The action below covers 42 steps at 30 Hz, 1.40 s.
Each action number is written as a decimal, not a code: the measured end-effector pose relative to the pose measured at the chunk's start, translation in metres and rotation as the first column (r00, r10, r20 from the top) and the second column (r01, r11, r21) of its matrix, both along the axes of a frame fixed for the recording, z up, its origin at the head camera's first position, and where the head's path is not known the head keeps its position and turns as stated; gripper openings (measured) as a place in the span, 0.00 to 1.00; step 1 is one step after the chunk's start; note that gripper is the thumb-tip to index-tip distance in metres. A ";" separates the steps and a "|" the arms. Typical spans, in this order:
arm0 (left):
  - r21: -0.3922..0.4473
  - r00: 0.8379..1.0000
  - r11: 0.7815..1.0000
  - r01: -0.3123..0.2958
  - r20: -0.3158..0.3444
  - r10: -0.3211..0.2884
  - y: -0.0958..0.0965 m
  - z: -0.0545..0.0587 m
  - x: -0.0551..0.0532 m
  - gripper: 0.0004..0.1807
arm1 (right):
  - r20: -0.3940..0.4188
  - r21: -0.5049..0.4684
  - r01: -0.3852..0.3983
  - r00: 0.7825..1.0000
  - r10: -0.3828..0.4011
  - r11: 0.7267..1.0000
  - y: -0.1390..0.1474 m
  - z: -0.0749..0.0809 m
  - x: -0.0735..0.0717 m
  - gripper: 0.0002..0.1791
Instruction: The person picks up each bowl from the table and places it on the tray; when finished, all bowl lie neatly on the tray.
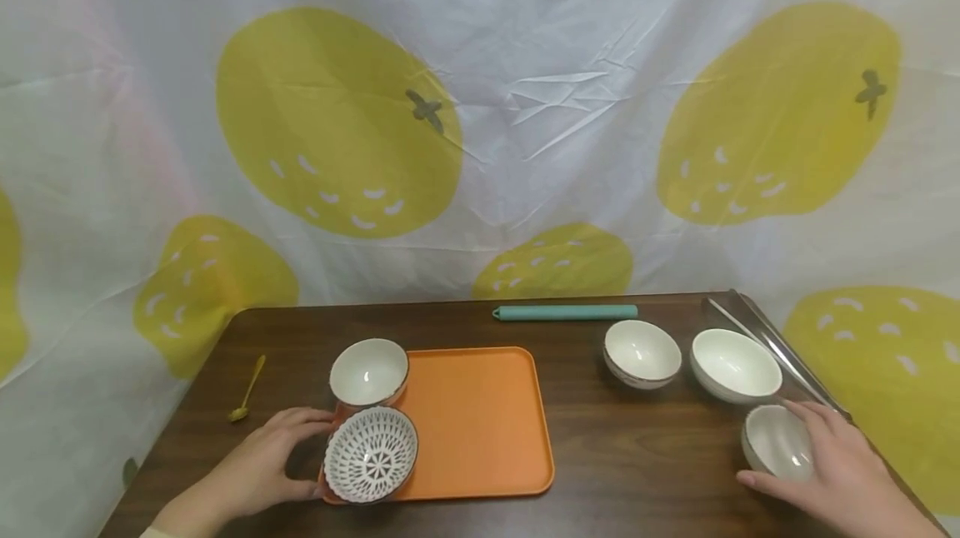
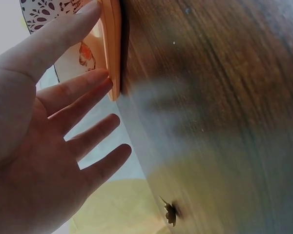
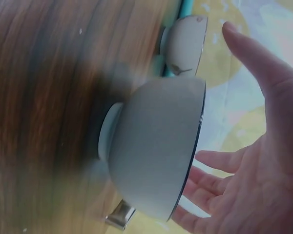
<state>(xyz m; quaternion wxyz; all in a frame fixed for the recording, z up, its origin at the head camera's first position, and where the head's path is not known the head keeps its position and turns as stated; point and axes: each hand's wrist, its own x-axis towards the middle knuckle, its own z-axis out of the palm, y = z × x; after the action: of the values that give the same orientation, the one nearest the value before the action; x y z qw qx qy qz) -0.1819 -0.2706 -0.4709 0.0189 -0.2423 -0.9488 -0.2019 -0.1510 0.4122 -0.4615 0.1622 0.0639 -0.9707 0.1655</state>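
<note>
On the left, my left hand [image 1: 258, 463] reaches toward a black-and-white patterned bowl [image 1: 372, 455] on the left end of an orange tray [image 1: 480, 421]. Its fingers are spread in the left wrist view, with the thumb and upper fingertips at the tray's edge; whether they touch it I cannot tell. Behind the patterned bowl is a white bowl [image 1: 369, 373], also on the tray. At the far right, my right hand [image 1: 843, 467] spreads its thumb and fingers about a small greyish-white bowl [image 3: 154, 146]. The thumb stands apart from the rim; some fingers are partly hidden behind the bowl.
Two white bowls [image 1: 642, 354] [image 1: 736, 365] stand right of the tray. A teal stick-like object [image 1: 566, 313] lies along the back edge. Long metal utensils [image 1: 787, 355] lie at the right edge, and a small gold spoon [image 1: 247, 392] at the left. Behind hangs a fruit-patterned curtain [image 1: 555, 122].
</note>
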 end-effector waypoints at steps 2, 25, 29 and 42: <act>0.000 1.000 1.000 -0.004 0.009 0.004 0.000 0.000 0.000 0.41 | 0.001 -0.019 -0.019 1.000 0.019 1.000 0.005 -0.001 0.002 0.60; 0.003 1.000 1.000 -0.009 0.019 0.009 -0.002 -0.002 0.001 0.40 | -0.081 0.002 -0.019 0.997 0.019 1.000 0.038 -0.017 -0.003 0.60; 0.001 1.000 1.000 -0.008 0.019 0.008 -0.002 -0.003 0.001 0.40 | -0.039 -0.050 0.006 0.999 -0.008 0.999 0.039 -0.016 -0.004 0.56; -0.001 1.000 1.000 -0.007 0.017 0.007 0.001 0.001 0.001 0.39 | -0.083 -0.124 -0.097 0.993 0.087 0.988 -0.028 -0.010 -0.002 0.58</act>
<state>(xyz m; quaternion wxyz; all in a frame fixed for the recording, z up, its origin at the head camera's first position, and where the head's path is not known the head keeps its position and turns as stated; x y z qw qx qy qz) -0.1809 -0.2693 -0.4697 0.0113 -0.2373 -0.9498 -0.2034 -0.1525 0.3841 -0.4717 0.1956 0.1045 -0.9471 0.2318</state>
